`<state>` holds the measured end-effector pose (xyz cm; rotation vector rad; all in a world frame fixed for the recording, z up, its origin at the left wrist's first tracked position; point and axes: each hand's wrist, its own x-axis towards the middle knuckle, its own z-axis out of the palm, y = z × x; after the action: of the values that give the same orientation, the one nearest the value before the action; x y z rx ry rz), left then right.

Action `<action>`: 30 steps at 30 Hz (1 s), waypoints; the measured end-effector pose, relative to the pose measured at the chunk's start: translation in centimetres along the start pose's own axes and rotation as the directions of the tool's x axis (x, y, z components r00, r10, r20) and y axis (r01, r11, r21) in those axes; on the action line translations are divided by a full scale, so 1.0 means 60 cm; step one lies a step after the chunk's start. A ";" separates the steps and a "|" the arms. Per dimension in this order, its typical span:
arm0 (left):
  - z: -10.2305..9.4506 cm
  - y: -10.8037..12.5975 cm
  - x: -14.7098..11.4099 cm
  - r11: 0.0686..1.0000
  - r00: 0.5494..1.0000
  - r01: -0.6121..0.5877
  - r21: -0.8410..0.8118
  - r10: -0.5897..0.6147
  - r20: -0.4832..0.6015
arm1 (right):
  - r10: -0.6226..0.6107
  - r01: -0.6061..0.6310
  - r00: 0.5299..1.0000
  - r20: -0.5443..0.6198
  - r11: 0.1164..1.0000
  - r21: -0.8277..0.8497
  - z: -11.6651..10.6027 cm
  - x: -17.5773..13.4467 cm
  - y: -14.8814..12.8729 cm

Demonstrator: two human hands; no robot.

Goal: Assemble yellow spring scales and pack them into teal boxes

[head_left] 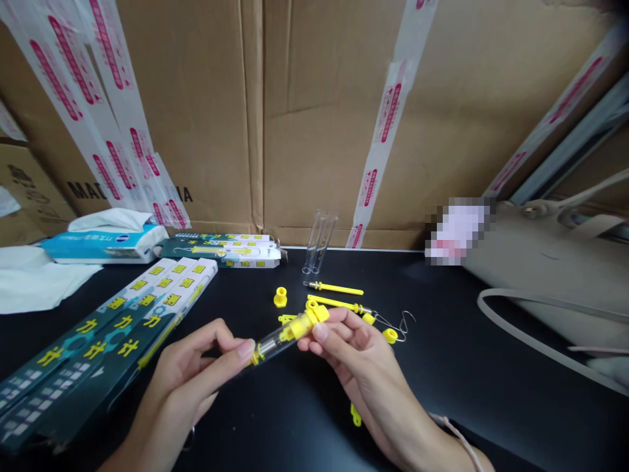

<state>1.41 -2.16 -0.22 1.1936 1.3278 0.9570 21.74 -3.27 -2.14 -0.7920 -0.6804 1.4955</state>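
A clear tube point(276, 343) of a spring scale, with a metal spring and yellow parts inside, lies slantwise between my hands. My left hand point(196, 373) is closed on its lower left end, thumb and fingers pinching. At the upper right end, my right hand point(361, 357) grips the yellow end cap point(314, 316), which sits at the tube's mouth; how deep it is seated I cannot tell. Behind them lie a yellow rod with a spring point(339, 288), a second yellow rod point(334, 301) and a loose yellow cap point(280, 297). Metal hooks point(405, 324) rest beyond my right hand.
Several clear tubes point(319, 242) stand against the cardboard box point(324, 131). Printed spring scale boxes point(122, 321) lie at left, more boxes point(230, 250) behind. A tissue pack point(108, 242) is back left, a beige bag point(550, 255) right. A small yellow piece point(355, 414) lies under my right wrist.
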 end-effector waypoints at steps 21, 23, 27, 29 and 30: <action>0.004 -0.009 -0.004 0.998 0.999 -0.037 0.047 0.035 0.036 | 0.043 -0.043 0.999 -0.001 0.991 0.125 0.013 -0.004 -0.006; 0.002 -0.011 -0.003 0.998 0.999 -0.025 0.054 0.023 0.038 | 0.038 -0.040 0.999 0.019 0.992 0.121 0.013 -0.003 -0.005; 0.003 -0.015 0.000 0.999 0.999 -0.024 0.038 0.022 0.047 | 0.030 -0.033 0.999 0.030 0.993 0.112 0.009 -0.002 0.000; 0.006 -0.013 -0.001 0.999 0.998 -0.043 0.017 0.042 0.044 | 0.039 -0.040 0.999 0.018 0.993 0.114 0.008 -0.002 0.000; 0.008 -0.011 -0.003 0.999 0.998 -0.047 0.011 0.046 0.036 | 0.044 -0.045 0.999 0.008 0.992 0.119 0.008 -0.002 0.000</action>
<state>1.77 -2.49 -0.89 1.2504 1.2839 0.9575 21.37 -3.39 -1.85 -0.7159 -0.5756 1.5643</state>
